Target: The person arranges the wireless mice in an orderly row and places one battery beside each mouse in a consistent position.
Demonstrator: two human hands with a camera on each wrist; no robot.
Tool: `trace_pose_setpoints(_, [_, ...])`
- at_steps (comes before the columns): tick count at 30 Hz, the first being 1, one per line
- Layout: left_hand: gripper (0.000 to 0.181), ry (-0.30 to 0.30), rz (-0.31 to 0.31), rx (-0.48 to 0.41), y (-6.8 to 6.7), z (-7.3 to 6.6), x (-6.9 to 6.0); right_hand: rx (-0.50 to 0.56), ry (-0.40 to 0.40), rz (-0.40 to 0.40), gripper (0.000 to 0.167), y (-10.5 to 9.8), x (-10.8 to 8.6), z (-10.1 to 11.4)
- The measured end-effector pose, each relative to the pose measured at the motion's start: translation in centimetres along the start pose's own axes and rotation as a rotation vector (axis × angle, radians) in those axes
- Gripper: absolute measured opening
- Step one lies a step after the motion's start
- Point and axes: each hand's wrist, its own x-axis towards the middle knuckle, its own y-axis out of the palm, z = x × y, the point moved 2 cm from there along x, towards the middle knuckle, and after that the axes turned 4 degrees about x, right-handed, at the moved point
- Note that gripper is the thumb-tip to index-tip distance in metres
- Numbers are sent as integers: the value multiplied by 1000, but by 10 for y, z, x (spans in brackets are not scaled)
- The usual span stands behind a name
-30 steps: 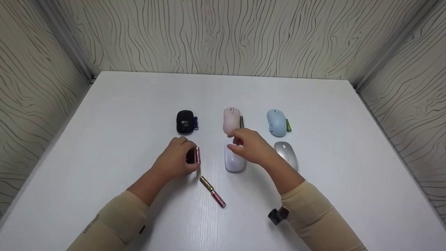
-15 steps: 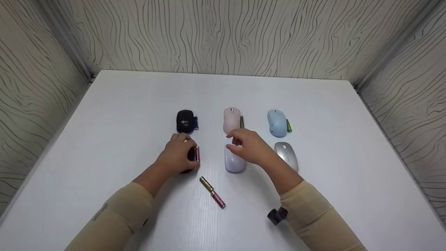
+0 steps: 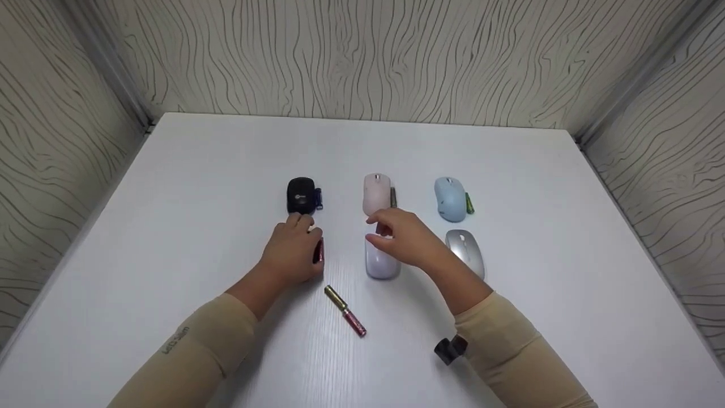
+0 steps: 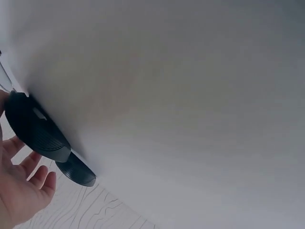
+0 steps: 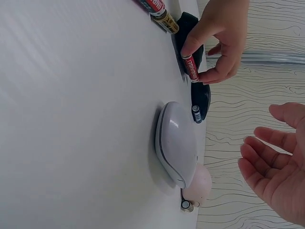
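My left hand (image 3: 289, 252) pinches a red battery (image 5: 190, 68) between thumb and finger, as the right wrist view shows. The battery lies along the side of a dark mouse (image 4: 35, 129), which the hand mostly covers in the head view. My right hand (image 3: 410, 238) hovers over a white mouse (image 3: 382, 263), thumb and fingers apart and nothing between them. In the right wrist view there is a gap between the right hand (image 5: 281, 162) and the white mouse (image 5: 176, 143). A gold battery (image 3: 336, 297) and another red battery (image 3: 355, 323) lie end to end nearer the front.
In the back row sit a black mouse (image 3: 301, 195) with blue batteries (image 3: 319, 199), a pink mouse (image 3: 376, 194) with a dark battery (image 3: 393, 197), and a light blue mouse (image 3: 451, 199) with a green battery (image 3: 469, 203). A silver mouse (image 3: 467, 252) is partly behind my right forearm.
My left hand has shifted slightly away from me, and its fingers now cover more of the red battery and the dark mouse. The right hand has stayed nearly still.
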Motion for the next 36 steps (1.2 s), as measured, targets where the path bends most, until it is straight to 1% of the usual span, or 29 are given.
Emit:
trace_pose_setpoints(2, [46, 18, -9, 41, 0, -2, -1, -5, -5, 1, 30, 0, 0, 0])
trace_pose_setpoints(5, [47, 28, -4, 91, 1, -3, -1, -5, -6, 3, 30, -1, -1, 0])
trace_pose_setpoints(10, [52, 17, 20, 132, 2, -2, -1, 1, -9, 7, 29, 0, -2, 0])
trace_pose_setpoints(13, [53, 14, 30, 118, 2, -2, -2, 4, -22, 4, 28, 0, -3, 0])
trace_pose_setpoints(16, [54, 7, 30, 86, 0, -2, -4, 5, -32, -3, 27, 0, -3, 0])
trace_pose_setpoints(21, [52, -8, 19, 35, -3, -2, -5, 15, -22, -5, 27, 1, -3, -1])
trace_pose_setpoints(26, [52, -11, 31, 16, -5, -2, -4, 20, -11, 3, 28, 1, -3, -2])
trace_pose_setpoints(31, [53, -12, 30, -10, -7, -2, -4, 15, -18, 3, 27, 0, -3, -1])
trace_pose_setpoints(36, [57, -23, 40, -23, -8, -3, -3, 10, 5, 8, 29, -3, -3, -1])
